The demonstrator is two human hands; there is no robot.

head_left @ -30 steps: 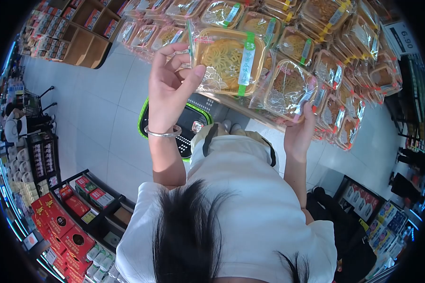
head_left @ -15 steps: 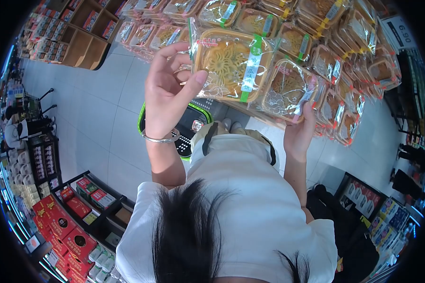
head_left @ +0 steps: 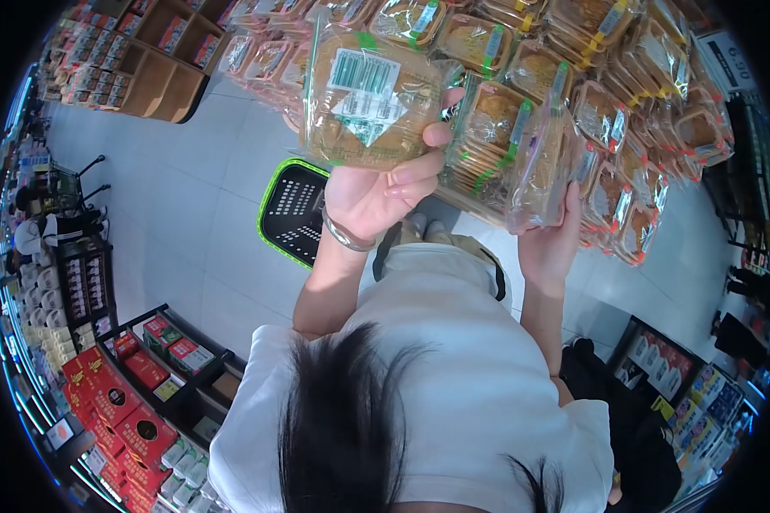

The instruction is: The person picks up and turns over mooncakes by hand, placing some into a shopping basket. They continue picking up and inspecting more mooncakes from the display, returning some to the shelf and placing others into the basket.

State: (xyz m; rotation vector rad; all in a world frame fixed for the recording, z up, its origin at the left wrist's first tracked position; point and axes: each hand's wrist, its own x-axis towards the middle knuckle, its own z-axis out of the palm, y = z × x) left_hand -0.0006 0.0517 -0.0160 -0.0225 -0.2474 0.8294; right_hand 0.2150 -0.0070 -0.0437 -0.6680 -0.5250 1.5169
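My left hand (head_left: 383, 195), with a silver bangle at its wrist, is closed around a packaged mooncake (head_left: 364, 98) in clear wrap. The package's back faces me, showing a white and green barcode label. My right hand (head_left: 546, 250) grips the lower end of a second packaged mooncake (head_left: 539, 171). That one is turned nearly edge-on, so its front label is mostly hidden. Behind both packages lies a display of similar mooncake packs (head_left: 492, 115) with green, yellow and red tape.
A black shopping basket (head_left: 291, 214) with a green rim is on the tiled floor at my left. Wooden shelving (head_left: 158, 73) stands at the upper left, red gift boxes (head_left: 115, 398) at the lower left. A price sign (head_left: 727, 60) is at the upper right.
My left hand has flipped its mooncake package from the patterned front to the barcode back and shifted it slightly left. The right-hand package has tilted from face-up to nearly edge-on.
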